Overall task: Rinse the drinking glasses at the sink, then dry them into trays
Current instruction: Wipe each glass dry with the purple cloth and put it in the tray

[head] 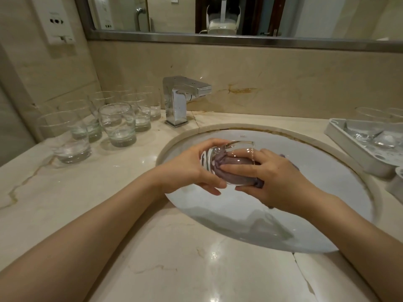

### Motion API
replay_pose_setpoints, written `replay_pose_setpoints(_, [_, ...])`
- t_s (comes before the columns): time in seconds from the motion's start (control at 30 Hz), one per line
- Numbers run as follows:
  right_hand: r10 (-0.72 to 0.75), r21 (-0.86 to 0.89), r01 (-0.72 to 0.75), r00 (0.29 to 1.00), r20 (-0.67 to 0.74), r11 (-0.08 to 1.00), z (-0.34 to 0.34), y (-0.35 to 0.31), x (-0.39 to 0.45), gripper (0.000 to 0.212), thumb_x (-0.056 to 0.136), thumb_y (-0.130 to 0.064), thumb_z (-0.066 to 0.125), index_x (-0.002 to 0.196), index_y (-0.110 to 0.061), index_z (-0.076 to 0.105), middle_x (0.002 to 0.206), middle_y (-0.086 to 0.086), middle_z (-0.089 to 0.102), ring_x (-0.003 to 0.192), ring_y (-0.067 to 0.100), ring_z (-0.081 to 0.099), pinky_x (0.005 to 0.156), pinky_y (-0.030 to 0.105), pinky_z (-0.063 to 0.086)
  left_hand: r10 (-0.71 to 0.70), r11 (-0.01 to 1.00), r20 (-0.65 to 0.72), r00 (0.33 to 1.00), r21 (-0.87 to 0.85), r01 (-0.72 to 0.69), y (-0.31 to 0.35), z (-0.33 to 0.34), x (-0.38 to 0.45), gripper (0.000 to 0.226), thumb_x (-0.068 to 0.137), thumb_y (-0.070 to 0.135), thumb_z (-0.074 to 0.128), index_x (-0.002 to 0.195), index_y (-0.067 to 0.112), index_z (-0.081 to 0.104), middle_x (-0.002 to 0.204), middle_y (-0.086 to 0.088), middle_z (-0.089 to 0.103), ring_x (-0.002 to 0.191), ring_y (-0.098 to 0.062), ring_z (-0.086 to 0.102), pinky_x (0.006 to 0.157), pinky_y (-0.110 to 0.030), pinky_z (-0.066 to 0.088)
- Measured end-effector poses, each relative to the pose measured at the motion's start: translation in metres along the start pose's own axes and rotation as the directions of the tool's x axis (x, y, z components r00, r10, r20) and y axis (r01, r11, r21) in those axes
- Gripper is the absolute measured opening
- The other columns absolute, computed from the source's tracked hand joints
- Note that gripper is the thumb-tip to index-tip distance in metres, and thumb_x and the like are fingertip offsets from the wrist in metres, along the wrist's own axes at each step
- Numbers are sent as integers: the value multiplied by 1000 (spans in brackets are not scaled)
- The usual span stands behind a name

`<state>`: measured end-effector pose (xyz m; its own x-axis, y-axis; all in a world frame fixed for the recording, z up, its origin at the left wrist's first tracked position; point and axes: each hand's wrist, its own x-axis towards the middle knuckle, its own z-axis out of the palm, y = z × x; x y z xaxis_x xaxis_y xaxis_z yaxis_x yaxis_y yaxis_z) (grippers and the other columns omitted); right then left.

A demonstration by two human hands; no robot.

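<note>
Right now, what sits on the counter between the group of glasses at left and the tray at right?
Head view: the chrome faucet and the sink basin.

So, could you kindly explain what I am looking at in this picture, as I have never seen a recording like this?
There is no machine here: a person wears a camera on the head, so this one picture looks down at their own bare arms over a sink. The left hand grips a glass lying on its side. The right hand pushes a purple cloth into it, wiping the inside. On the counter, left of the tap, stands a group of glasses. At the right edge a white tray holds more glasses. Above is a mirror.
</note>
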<state>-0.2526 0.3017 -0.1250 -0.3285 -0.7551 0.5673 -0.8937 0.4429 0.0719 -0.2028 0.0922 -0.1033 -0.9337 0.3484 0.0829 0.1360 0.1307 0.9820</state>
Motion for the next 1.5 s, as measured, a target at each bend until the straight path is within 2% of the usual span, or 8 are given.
replay_pose_setpoints(0.13, [206, 349, -237, 971, 124, 907, -1, -5, 0, 48, 72, -38, 73, 118, -45, 62, 124, -20, 54, 108, 15, 59, 90, 33, 51, 90, 980, -68, 994, 181, -77, -8, 8, 2, 75, 72, -9, 77, 128, 33, 49, 123, -1, 54, 91, -22, 68, 70, -35, 60])
replay_pose_setpoints(0.33, [364, 817, -537, 819, 444, 212, -12, -17, 10, 43, 67, -20, 76, 108, -28, 68, 96, -13, 74, 90, 4, 69, 80, 13, 51, 505, 544, 37, 862, 762, -351, -20, -2, 2, 80, 76, 7, 78, 137, 35, 35, 124, 3, 39, 111, -8, 48, 92, -18, 44])
replay_pose_setpoints(0.6, [129, 239, -138, 990, 54, 961, -2, -8, 2, 46, 77, -29, 70, 121, -40, 62, 125, -6, 58, 102, 21, 61, 82, 38, 54, 3, 1000, -41, 999, -17, -4, 2, 4, -3, 88, 72, -18, 71, 131, 40, 42, 122, -2, 57, 91, -21, 70, 68, -33, 59])
replay_pose_setpoints(0.8, [96, 155, -107, 992, 76, 982, -5, -7, 2, 51, 74, -34, 67, 124, -37, 61, 126, -1, 58, 99, 23, 60, 80, 37, 54, -5, 1000, 17, 1000, -18, 5, 5, 1, -5, 67, 75, -13, 70, 120, 32, 49, 104, 2, 62, 82, -15, 69, 63, -38, 60])
replay_pose_setpoints(1.1, [339, 781, -605, 775, 533, 154, -21, -20, 11, 41, 66, -15, 76, 104, -28, 70, 87, -8, 74, 75, 4, 67, 70, 14, 52, 346, 751, 37, 937, 588, -301, -11, 0, -3, 79, 73, 11, 81, 129, 42, 34, 121, -6, 46, 91, -1, 54, 79, -14, 45])
replay_pose_setpoints(1.2, [354, 781, -558, 816, 457, 280, -19, -21, 11, 42, 71, -6, 78, 104, -30, 69, 93, -10, 73, 84, 3, 68, 74, 12, 49, 348, 796, -23, 937, 536, -283, -10, 3, -1, 80, 70, 2, 82, 124, 42, 39, 125, -5, 48, 106, -4, 56, 85, -16, 48])
replay_pose_setpoints(1.37, [194, 313, -231, 970, 145, 921, -8, -15, 3, 48, 75, -30, 71, 122, -37, 63, 126, -7, 57, 108, 12, 58, 90, 27, 51, 15, 999, -19, 1000, 40, -14, 2, 3, -4, 78, 69, -16, 74, 123, 36, 50, 118, 1, 56, 87, -22, 70, 71, -39, 60])
replay_pose_setpoints(1.5, [156, 139, -173, 980, 124, 975, -6, -8, 1, 52, 72, -35, 67, 125, -30, 64, 129, 0, 58, 104, 28, 63, 79, 44, 57, 23, 1000, -12, 1000, -17, -23, 0, 2, -2, 76, 70, -18, 72, 121, 36, 52, 120, -7, 57, 84, -23, 70, 71, -44, 60])
